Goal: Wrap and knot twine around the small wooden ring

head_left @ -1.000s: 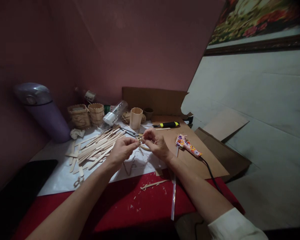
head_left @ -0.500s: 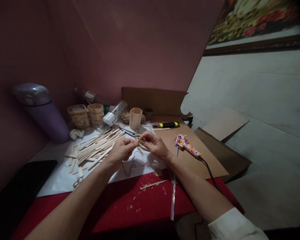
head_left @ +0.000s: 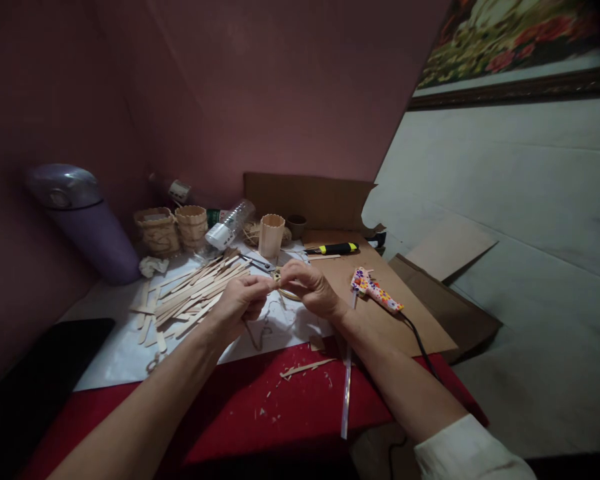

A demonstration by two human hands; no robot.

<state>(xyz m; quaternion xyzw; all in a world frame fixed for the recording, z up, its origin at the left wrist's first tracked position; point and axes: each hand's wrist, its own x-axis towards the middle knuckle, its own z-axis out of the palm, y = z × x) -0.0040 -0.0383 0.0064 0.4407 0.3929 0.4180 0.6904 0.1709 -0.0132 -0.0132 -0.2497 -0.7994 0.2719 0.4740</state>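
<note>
My left hand [head_left: 245, 300] is closed in a pinch on twine [head_left: 253, 337], which hangs below it over the white sheet. Its fingertips meet those of my right hand [head_left: 307, 285], also pinched; what the right fingers hold is too small to make out. Just behind them stands a cup of wooden sticks [head_left: 271, 237], with scissors [head_left: 257, 262] to its left. Loose craft sticks [head_left: 195, 300] lie heaped left of my hands. A patterned glue gun [head_left: 377, 292] rests on the cardboard at right.
At the back left are a purple bottle [head_left: 87, 227], two decorated cups [head_left: 191, 228] and a clear plastic bottle [head_left: 230, 225]. A black and yellow cutter [head_left: 334, 249] lies on the cardboard. Wood scraps [head_left: 307, 368] are on the red cloth [head_left: 290, 413].
The fingers of both hands have shifted slightly, and my left fingers are more curled. The twine below my left hand has moved a little.
</note>
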